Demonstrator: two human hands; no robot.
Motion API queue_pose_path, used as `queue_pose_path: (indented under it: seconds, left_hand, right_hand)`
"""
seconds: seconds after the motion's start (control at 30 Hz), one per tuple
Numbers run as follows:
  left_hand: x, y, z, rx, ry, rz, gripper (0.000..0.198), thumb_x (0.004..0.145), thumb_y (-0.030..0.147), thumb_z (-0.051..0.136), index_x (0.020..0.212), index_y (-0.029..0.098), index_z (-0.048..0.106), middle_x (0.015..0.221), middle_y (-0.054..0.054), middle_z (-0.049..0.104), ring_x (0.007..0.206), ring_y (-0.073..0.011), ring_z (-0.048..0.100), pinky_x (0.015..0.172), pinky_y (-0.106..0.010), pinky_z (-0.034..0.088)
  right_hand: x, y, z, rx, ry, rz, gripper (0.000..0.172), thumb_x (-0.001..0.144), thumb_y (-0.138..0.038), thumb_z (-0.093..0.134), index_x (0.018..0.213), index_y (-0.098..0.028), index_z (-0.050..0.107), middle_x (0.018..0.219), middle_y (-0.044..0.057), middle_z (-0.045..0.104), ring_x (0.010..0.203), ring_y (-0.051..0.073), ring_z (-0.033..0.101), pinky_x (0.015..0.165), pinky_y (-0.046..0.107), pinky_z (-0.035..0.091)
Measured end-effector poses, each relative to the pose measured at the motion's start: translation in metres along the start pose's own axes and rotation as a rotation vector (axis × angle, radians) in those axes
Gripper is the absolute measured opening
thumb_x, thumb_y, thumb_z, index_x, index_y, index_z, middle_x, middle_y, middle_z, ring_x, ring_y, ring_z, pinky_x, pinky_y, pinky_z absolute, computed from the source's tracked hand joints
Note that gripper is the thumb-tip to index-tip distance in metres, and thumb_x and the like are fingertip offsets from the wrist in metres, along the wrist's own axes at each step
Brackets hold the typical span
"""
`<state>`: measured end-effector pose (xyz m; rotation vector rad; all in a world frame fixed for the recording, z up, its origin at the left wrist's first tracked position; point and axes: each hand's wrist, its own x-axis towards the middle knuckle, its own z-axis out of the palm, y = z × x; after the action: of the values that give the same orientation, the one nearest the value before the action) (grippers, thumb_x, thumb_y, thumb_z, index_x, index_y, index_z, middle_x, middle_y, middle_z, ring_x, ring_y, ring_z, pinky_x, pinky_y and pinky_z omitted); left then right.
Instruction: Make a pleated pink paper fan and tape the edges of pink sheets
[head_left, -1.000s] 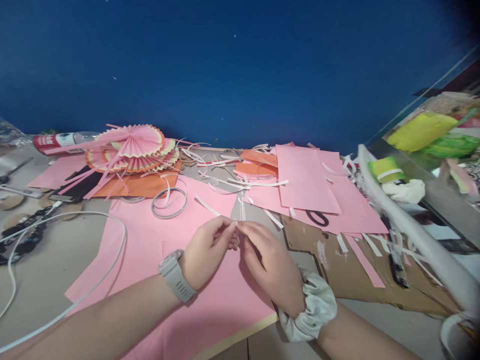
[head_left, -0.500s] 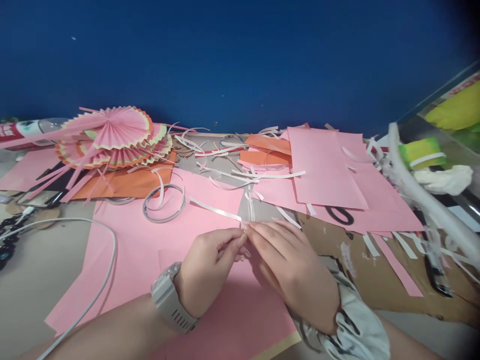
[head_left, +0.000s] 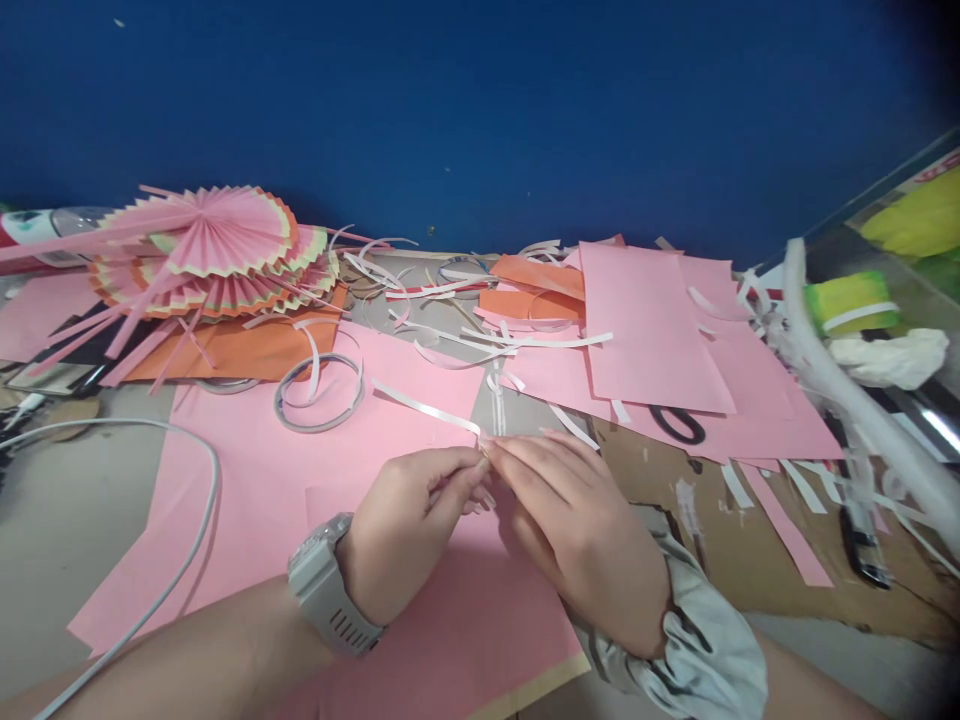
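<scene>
A narrow white strip (head_left: 424,405) runs from upper left down to my fingertips, over the pink paper (head_left: 247,480). Its lower end disappears between my hands. With thumb and index finger pressed together, my left hand (head_left: 420,520) pinches the strip's end. Touching it at the fingertips is my right hand (head_left: 581,530), palm down with its fingers close together; its thumb and whatever lies under its fingers are hidden. A grey tape ring (head_left: 320,393) lies on the pink paper, beyond my left hand.
Pleated paper fans (head_left: 217,250) rest on orange paper at the back left. A white cable (head_left: 214,500) curves along the left. Pink sheets (head_left: 652,330) and black scissor handles (head_left: 679,425) are on the right, over brown cardboard (head_left: 660,480). A blue wall (head_left: 480,110) stands behind.
The view has shifted a little, moving the things on the left further left and up. Both hands keep nearly the same pose, still together at the strip's end.
</scene>
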<state>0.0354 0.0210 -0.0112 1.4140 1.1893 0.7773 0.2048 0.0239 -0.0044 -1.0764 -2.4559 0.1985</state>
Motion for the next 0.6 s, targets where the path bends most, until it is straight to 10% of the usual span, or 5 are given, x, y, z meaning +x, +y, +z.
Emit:
queue_pose_path:
  seconds: [0.6]
  left_hand:
    - [0.0008, 0.0001, -0.0011, -0.084, -0.011, -0.004, 0.027, 0.091, 0.028, 0.043, 0.099, 0.016, 0.065, 0.075, -0.003, 0.064, 0.077, -0.0149, 0.063, 0.073, -0.027, 0.053]
  right_hand:
    - [0.0000, -0.0013, 0.0023, 0.021, 0.034, 0.016, 0.036, 0.083, -0.010, 0.040, 0.117, -0.014, 0.053, 0.114, 0.007, 0.062, 0.106, 0.017, 0.053, 0.098, 0.039, 0.035]
